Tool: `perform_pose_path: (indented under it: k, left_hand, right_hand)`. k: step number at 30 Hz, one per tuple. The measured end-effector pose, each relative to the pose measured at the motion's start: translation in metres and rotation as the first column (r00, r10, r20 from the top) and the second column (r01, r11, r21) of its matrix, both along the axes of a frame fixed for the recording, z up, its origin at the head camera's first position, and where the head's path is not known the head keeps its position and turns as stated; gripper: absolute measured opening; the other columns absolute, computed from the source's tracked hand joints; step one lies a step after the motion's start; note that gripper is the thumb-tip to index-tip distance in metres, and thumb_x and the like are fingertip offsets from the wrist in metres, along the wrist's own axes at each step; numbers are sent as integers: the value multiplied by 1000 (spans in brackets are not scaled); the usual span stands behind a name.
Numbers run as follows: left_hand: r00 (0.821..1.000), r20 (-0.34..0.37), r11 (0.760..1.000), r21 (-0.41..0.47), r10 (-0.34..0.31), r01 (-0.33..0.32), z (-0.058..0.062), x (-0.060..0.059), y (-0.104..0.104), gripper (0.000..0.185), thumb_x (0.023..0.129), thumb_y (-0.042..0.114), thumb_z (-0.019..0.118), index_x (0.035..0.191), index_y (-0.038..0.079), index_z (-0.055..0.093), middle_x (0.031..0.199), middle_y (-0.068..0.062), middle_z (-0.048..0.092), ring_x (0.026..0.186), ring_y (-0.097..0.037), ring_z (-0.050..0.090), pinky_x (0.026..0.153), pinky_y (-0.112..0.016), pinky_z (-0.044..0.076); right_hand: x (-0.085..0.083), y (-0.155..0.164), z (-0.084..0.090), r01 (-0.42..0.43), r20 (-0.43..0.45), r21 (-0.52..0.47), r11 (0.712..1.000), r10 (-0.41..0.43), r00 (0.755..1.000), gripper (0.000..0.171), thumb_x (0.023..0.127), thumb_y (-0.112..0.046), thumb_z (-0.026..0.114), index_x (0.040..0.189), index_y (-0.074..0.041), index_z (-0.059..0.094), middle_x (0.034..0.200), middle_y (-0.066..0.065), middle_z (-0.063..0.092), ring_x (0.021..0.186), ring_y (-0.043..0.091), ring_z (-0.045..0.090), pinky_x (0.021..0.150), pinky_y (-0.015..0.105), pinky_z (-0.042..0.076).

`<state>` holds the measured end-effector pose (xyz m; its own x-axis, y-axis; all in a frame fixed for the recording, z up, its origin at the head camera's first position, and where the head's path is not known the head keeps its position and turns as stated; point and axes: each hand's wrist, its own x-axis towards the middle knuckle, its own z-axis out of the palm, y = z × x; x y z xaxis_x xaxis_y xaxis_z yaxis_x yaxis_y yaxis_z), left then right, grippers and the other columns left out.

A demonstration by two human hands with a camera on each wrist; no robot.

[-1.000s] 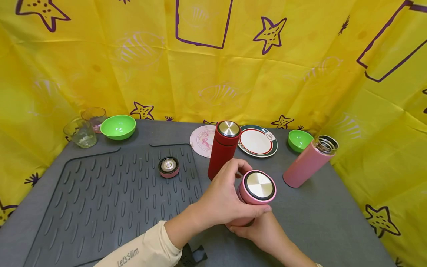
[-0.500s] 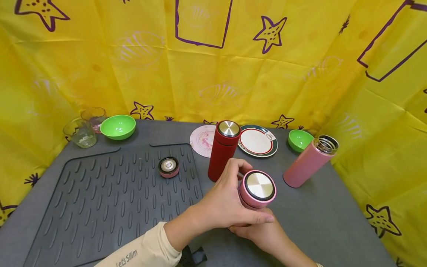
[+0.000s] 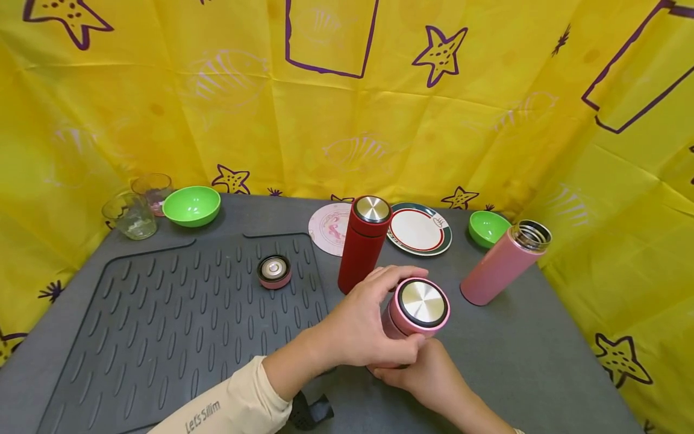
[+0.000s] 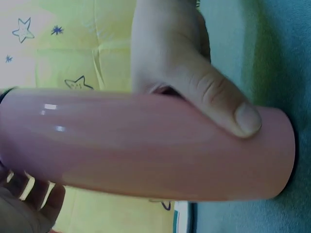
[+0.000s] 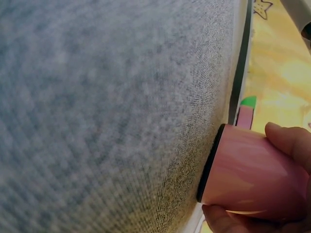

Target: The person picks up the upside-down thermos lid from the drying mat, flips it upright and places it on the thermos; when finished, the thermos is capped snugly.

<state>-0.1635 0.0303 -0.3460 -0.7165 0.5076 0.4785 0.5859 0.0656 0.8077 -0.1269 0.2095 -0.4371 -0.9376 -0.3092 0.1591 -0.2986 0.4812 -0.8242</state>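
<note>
A pink flask (image 3: 420, 304) with a steel-topped cap stands at the table's front centre. My left hand (image 3: 363, 319) grips its upper part, fingers curled round the cap. Lower down, my right hand (image 3: 428, 377) holds the body near the base. In the left wrist view the pink flask (image 4: 146, 145) fills the frame, with the right hand's thumb (image 4: 218, 102) pressed on it. In the right wrist view the flask's base (image 5: 243, 170) sits on the grey table (image 5: 107, 107), pinched between thumb and fingers.
A red flask (image 3: 363, 247) stands just behind. An uncapped pink flask (image 3: 501, 265) stands at the right, and a loose cap (image 3: 273, 271) lies on the ribbed mat (image 3: 162, 319). Green bowls (image 3: 191, 205) (image 3: 486, 227), a plate (image 3: 418, 229), a coaster (image 3: 329, 228) and glasses (image 3: 132, 215) line the back.
My left hand's fingers have shifted round the cap, the index finger reaching farther over its far side. The flask stays where it was, and my right hand keeps its hold.
</note>
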Motion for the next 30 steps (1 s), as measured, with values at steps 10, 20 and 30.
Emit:
perform_pose_path:
  k: [10,20,30]
  left_hand:
    - [990,-12,990,40,139,-138,1,4,4,66,66,29,91,119,18,53,113,11,56,107,-6,49,87,-28,46]
    - [1000,-16,1000,30,6,-5,-2,-1,-3,70,72,25,85,133,18,51,123,9,55,113,-8,48,92,-29,46]
    - [980,-37,981,3,196,-196,-3,5,7,67,63,37,91,114,19,50,107,11,53,104,-4,47,84,-28,45]
  right_hand:
    - [-1,-1,0,16,-21,-6,1000,-16,1000,62,61,-18,95,112,-22,59,103,-14,64,92,11,61,83,29,50]
    - [0,-1,0,26,18,8,1000,-26,1000,50,63,-20,93,103,-19,64,92,-13,66,83,10,62,76,29,52]
    - [-1,0,-1,5,-79,10,1000,-4,997,60,62,-17,94,110,-21,59,101,-13,63,90,10,60,81,30,50]
